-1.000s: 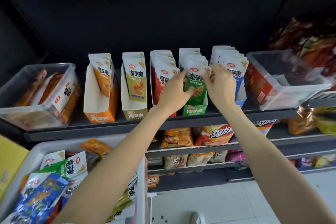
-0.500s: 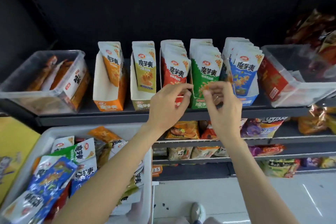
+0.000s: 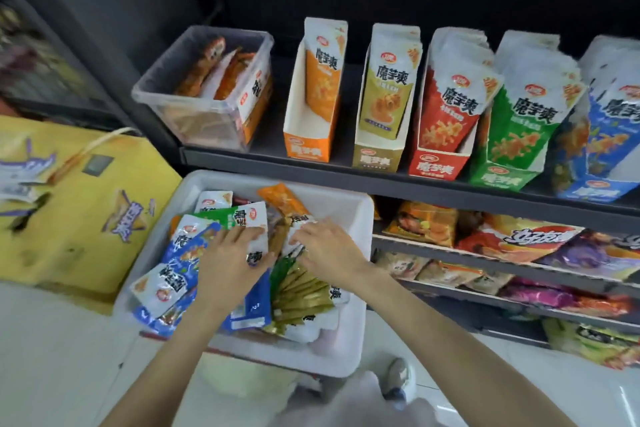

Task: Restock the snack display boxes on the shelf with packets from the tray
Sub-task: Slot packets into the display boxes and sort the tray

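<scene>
A white tray [image 3: 353,211] below the shelf holds a heap of snack packets in blue, green, olive, orange and white. My left hand [image 3: 232,263] lies flat on a white and blue packet [image 3: 258,250] in the heap. My right hand [image 3: 329,246] reaches in beside it, fingertips on the packets near an olive stack [image 3: 301,291]. On the shelf [image 3: 381,180] stand the display boxes: orange [image 3: 306,149] with few packets, olive [image 3: 377,159], red [image 3: 434,168], green [image 3: 502,178] and blue [image 3: 595,191], the last three packed full.
A clear plastic bin [image 3: 194,104] of orange packets sits at the shelf's left end. A yellow carton [image 3: 79,204] stands left of the tray. Lower shelves [image 3: 485,260] carry crisp bags. White floor tiles and my shoe [image 3: 398,378] lie below.
Both hands left the green display box on the shelf and dropped into the tray, now resting on the packets. The view swung down and left.
</scene>
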`<action>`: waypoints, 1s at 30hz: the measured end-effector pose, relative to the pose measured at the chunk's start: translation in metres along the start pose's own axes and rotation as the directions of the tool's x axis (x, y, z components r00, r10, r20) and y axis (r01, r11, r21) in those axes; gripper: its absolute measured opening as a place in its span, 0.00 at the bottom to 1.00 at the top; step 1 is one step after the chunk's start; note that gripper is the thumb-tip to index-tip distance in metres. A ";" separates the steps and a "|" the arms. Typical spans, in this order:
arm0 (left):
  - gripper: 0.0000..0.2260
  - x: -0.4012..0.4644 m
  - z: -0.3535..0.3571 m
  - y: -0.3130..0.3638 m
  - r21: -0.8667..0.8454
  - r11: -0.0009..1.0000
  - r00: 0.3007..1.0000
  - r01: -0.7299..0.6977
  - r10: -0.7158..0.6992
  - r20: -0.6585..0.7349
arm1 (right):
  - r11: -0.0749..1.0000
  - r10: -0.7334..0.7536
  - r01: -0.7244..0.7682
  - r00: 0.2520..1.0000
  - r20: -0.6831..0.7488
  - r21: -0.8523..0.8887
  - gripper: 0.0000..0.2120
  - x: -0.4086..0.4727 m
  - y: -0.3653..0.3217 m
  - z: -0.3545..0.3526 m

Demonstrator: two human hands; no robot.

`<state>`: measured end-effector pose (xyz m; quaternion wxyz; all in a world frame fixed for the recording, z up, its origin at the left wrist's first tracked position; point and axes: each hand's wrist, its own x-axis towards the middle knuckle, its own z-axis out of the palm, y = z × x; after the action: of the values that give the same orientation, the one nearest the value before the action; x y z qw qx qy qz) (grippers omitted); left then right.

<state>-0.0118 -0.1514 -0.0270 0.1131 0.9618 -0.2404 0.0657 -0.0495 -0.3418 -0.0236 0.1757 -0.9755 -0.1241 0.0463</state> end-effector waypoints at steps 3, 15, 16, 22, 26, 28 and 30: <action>0.29 -0.014 0.005 -0.002 0.089 0.988 0.972 0.129 -0.143 0.186 | 0.995 0.060 -0.068 0.993 0.106 0.074 0.13 0.019 -0.013 0.017; 0.12 -0.012 -0.030 0.009 -0.393 0.854 0.935 0.341 -0.263 0.239 | 0.825 0.271 -0.235 0.963 0.004 0.513 0.13 0.013 -0.017 0.014; 0.13 -0.012 -0.037 0.010 -0.559 0.735 0.923 0.384 -0.290 0.253 | 0.747 0.329 -0.252 0.944 -0.014 0.616 0.12 0.006 -0.018 0.006; 0.14 -0.006 -0.045 0.032 -0.860 0.329 0.912 0.391 -0.262 0.314 | 0.437 0.495 -0.243 0.869 -0.006 0.866 0.15 -0.021 -0.017 -0.032; 0.14 0.003 -0.042 0.051 -0.863 0.367 0.936 0.348 -0.196 0.294 | 0.519 0.581 -0.231 0.801 -0.142 0.823 0.11 -0.031 -0.007 -0.042; 0.11 0.009 -0.040 0.064 -0.817 0.499 0.957 0.290 -0.174 0.234 | 0.698 0.581 -0.246 0.743 -0.332 0.672 0.08 -0.039 -0.002 -0.048; 0.12 0.017 -0.040 0.082 -0.768 0.612 0.982 0.187 -0.128 0.138 | 0.792 0.551 -0.240 0.676 -0.490 0.561 0.08 -0.049 0.004 -0.057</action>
<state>-0.0385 -0.2197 0.0302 0.5141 0.8374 -0.1635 -0.0881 -0.0877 -0.3770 0.0301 0.4135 -0.8661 0.1776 -0.2179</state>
